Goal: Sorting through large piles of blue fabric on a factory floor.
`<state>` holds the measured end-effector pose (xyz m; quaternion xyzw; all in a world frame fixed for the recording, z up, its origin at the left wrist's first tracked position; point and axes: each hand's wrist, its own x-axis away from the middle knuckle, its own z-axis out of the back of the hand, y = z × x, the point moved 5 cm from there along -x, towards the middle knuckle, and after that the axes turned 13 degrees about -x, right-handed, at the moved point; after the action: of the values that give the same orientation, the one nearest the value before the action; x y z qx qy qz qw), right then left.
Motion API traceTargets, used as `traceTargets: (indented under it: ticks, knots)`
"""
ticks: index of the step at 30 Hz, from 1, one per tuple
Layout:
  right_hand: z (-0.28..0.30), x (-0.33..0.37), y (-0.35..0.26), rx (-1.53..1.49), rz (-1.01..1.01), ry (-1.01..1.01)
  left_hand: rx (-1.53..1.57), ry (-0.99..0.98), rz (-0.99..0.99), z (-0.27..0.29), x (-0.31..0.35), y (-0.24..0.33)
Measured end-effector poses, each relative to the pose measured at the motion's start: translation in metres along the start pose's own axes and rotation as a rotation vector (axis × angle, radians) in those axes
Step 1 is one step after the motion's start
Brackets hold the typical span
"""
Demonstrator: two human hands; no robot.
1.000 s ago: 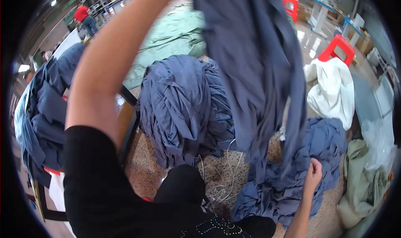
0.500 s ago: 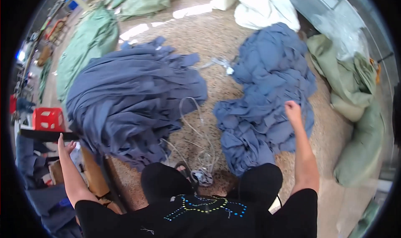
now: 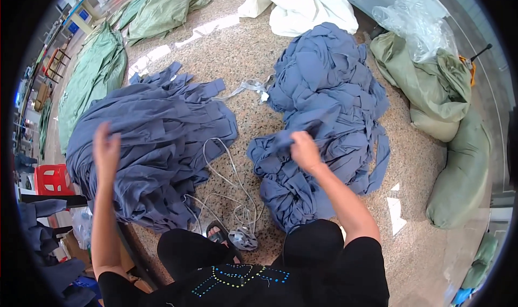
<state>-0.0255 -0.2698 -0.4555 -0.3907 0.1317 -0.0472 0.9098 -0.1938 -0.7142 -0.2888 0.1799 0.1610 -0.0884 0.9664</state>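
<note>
Two heaps of blue-grey fabric lie on the speckled floor in front of my knees. Over the left heap of fabric pieces (image 3: 162,118), laid in loose parallel folds, hovers my left hand (image 3: 107,145), its fingers apart and blurred, holding nothing. My right hand (image 3: 306,152) is closed on a blue-grey fabric piece (image 3: 318,121), part of which is lifted from the crumpled right heap (image 3: 334,86). Whether that piece is a finished garment or a cut panel I cannot tell. Between the heaps runs a loose pale cord (image 3: 229,159), ending near a crumpled grey bundle (image 3: 243,239) beside my sandalled foot.
Green sacks (image 3: 91,75) lie at the far left, and stuffed olive sacks (image 3: 458,172) line the right. White cloth (image 3: 307,8) and clear plastic (image 3: 418,29) are at the back. A red plastic stool (image 3: 53,180) stands left, by cardboard boxes (image 3: 73,247).
My left hand has come in from the far left to over the left heap. The right hand has moved leftward and now draws up a fabric piece.
</note>
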Motion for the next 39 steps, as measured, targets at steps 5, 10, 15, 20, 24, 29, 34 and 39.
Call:
traceTargets:
  ticks: [5,10,15,20,24,29,34,39]
  knots:
    - [-0.035,0.023,-0.156,-0.444,0.398,-0.362,0.731,-1.107,0.164,-0.143,0.073,0.19]
    - [-0.059,0.056,-0.133,-0.473,0.176,-0.772,0.449,-1.083,-0.152,-0.29,0.172,0.211]
    - [0.002,-0.009,-0.018,0.049,0.043,-0.123,0.284,-1.219,-0.295,-0.27,0.227,0.151]
    - [0.027,-0.048,0.089,0.81,0.021,-0.114,0.038,-1.402,-0.227,-0.254,0.218,0.098]
    - [0.006,-0.054,0.124,0.819,-0.104,-0.365,-0.133,-1.257,-0.302,-0.226,0.214,0.115]
    - [-0.054,-0.04,0.044,0.653,0.195,-0.301,-0.16,-1.313,-0.346,-0.218,0.19,0.085]
    - [-0.112,0.036,0.082,0.358,-0.197,-1.024,0.588,-0.588,0.52,-0.123,0.082,0.054]
    - [-0.048,0.027,0.098,0.148,-0.358,-0.805,1.189,-0.106,0.7,-0.009,0.032,-0.053]
